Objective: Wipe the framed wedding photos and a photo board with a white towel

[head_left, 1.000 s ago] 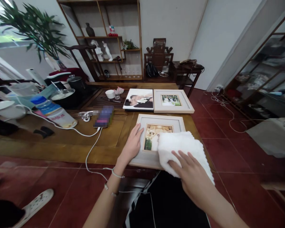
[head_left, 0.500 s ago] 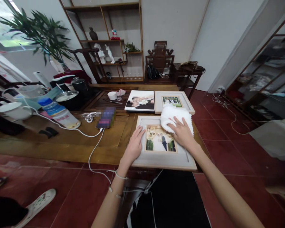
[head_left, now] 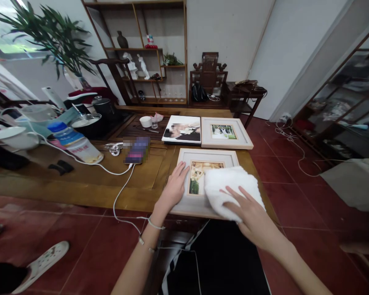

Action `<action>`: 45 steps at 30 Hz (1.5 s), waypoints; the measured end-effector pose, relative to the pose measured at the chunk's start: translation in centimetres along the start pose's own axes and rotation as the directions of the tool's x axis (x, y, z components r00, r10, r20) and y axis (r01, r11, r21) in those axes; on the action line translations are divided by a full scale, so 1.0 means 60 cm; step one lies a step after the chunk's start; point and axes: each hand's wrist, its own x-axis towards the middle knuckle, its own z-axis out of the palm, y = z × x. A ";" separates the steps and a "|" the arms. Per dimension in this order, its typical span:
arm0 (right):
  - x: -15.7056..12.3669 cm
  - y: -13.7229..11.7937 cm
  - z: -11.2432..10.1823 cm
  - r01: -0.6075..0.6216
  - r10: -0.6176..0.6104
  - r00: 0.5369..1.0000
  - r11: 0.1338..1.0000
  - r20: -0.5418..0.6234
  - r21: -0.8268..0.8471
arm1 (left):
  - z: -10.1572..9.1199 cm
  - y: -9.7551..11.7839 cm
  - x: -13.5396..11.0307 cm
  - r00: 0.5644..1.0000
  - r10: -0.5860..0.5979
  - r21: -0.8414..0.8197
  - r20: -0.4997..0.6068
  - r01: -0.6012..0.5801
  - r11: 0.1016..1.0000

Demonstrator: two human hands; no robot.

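Note:
A pale wooden picture frame with a photo lies flat at the near edge of the low wooden table. My left hand rests flat on the frame's left border, fingers stretched out. My right hand presses a folded white cloth onto the frame's lower right part, fingers spread over the cloth. The cloth hides most of the photo.
Two more pictures, a frameless photo print and a second frame, lie further back. A phone on a white cable, a plastic bottle, pots and a bowl stand to the left. Red tiled floor with cables lies to the right.
My right hand has drawn the cloth from the frame's far right corner back toward me over the photo. My left hand has stayed on the left border.

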 end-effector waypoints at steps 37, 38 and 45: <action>0.160 0.130 0.025 -0.172 0.131 0.974 0.958 -0.183 -0.229 | 0.002 -0.008 0.016 1.000 0.014 0.004 -0.013 -0.014 1.000; 0.172 0.138 0.025 -0.170 0.129 0.975 0.957 -0.178 -0.237 | 0.002 -0.010 0.017 1.000 0.023 0.000 -0.016 -0.023 1.000; 0.131 0.083 0.025 -0.084 0.073 0.996 0.967 -0.053 -0.241 | 0.003 -0.015 0.018 0.993 0.071 -0.043 -0.098 -0.075 0.996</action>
